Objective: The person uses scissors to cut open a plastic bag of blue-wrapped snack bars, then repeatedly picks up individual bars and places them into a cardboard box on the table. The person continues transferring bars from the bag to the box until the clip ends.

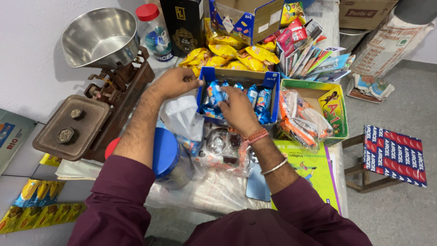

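Observation:
A blue cardboard box (272, 80) full of small blue snack packets (261, 101) sits in the middle of the table. My left hand (175, 82) grips the box's near-left corner with curled fingers. My right hand (236, 108) reaches into the box and pinches one of the blue packets (215, 92) at its left side. Both forearms come out of maroon sleeves; the right wrist carries red thread and a metal bangle.
An old balance scale with a steel bowl (99, 36) stands at left. A blue-lidded jar (166, 152) and white plastic bag (182, 117) lie under my arms. Yellow snack packets (236, 57), an orange-packet box (334, 109), a red-lidded jar (154, 28) and a stool (393, 152) surround.

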